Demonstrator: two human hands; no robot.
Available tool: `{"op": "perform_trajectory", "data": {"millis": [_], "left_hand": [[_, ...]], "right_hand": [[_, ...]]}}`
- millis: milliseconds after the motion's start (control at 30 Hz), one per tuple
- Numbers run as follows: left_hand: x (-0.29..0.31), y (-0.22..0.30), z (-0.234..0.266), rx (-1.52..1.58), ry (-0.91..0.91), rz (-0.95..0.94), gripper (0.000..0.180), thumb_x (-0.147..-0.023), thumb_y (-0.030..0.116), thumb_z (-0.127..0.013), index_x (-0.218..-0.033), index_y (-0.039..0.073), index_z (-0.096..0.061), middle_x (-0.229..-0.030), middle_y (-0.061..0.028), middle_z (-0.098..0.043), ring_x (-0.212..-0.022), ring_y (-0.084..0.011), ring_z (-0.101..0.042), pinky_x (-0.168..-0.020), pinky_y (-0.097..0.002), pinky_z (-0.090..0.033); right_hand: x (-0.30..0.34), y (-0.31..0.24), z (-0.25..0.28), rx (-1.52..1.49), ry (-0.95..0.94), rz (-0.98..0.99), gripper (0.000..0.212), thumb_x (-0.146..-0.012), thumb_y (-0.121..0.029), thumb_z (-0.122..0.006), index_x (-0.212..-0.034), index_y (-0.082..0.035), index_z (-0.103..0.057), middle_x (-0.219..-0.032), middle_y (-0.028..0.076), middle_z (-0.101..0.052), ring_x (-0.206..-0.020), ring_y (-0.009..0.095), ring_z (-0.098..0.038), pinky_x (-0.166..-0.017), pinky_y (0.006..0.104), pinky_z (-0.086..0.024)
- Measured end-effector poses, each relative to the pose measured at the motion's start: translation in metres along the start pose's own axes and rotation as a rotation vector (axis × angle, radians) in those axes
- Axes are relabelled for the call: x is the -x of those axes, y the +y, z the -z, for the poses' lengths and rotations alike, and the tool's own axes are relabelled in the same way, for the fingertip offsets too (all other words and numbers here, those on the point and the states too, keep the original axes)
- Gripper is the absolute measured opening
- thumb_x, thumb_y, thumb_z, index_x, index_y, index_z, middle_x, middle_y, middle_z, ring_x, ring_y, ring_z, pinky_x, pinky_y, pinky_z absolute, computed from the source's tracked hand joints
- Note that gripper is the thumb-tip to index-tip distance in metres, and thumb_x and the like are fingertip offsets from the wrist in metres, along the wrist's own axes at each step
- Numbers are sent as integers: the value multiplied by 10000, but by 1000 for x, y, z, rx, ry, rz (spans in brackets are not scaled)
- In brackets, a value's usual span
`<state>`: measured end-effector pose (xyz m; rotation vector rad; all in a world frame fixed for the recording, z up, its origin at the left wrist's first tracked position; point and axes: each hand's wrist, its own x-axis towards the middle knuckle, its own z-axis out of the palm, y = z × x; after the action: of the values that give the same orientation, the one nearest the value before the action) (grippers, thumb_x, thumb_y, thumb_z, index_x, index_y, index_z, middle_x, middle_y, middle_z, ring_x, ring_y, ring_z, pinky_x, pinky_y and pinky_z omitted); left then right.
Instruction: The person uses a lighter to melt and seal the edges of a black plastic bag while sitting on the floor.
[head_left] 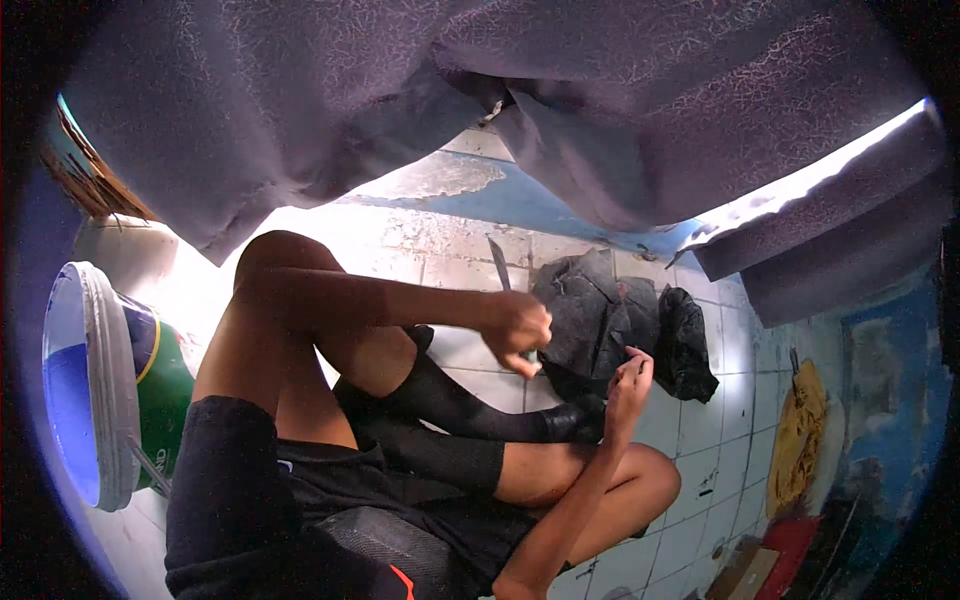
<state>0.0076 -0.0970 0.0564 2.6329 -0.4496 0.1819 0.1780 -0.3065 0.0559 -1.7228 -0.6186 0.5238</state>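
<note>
Near the middle of the frame, the left hand (515, 325) is clenched around a thin-bladed tool (500, 265); its narrow dark blade rises above the fist toward the upper edge, and a small greenish bit shows below the curled fingers. Just right of this hand sits a crumpled black bundle (580, 305), resting on the pale tiled floor (715, 440), with more dark folds reaching rightward. Below the bundle's right part in the frame, the right hand (628, 385) has its fingers bent inward; whether they grasp anything, I cannot tell. The left forearm passes across the raised left knee, while the right forearm comes up from the lower edge.

Beneath the hands, black footwear (470, 405) covers a lower leg. At the left edge sits a white-rimmed green bucket (112, 400); dark cloth (300, 100) hangs across the top, and yellow fabric (800, 440) lies at the right.
</note>
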Motion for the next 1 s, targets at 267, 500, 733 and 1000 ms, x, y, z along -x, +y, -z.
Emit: {"op": "perform_trajectory", "data": {"millis": [267, 500, 733, 1000], "left_hand": [[5, -1, 13, -51, -50, 99, 574, -806, 502, -573, -593, -30, -598, -554, -224, -561, -575, -389, -601, -581, -447, -517], [24, -45, 19, -185, -57, 282, 585, -766, 543, -586, -600, -17, -615, -570, -215, -573, -594, -369, -625, -566, -466, -509], [25, -61, 13, 22, 31, 319, 585, -768, 560, -581, -634, -6, -634, -599, -214, -598, -579, -343, -630, -574, -433, -524], [-4, -8, 17, -41, 35, 139, 588, -792, 556, -595, -642, -11, -639, -633, -222, -609, -638, -361, -637, -598, -439, -521]], "right_hand": [[0, 1, -6, 21, -6, 58, 300, -1024, -282, -380, -1084, -20, -512, -644, -36, -399, -495, 30, -355, -433, 199, -309], [3, -3, -14, -10, -55, 12, 248, -1026, -227, -368, -1086, -37, -516, -674, -38, -398, -557, 36, -351, -475, 214, -300], [2, -9, -15, 48, -35, 5, 243, -1023, -220, -374, -1082, -38, -524, -681, -35, -402, -566, 44, -363, -497, 212, -318], [-2, -4, -6, 38, -15, 7, 259, -1024, -233, -378, -1073, -27, -527, -658, -41, -386, -549, 42, -340, -490, 218, -298]]}}
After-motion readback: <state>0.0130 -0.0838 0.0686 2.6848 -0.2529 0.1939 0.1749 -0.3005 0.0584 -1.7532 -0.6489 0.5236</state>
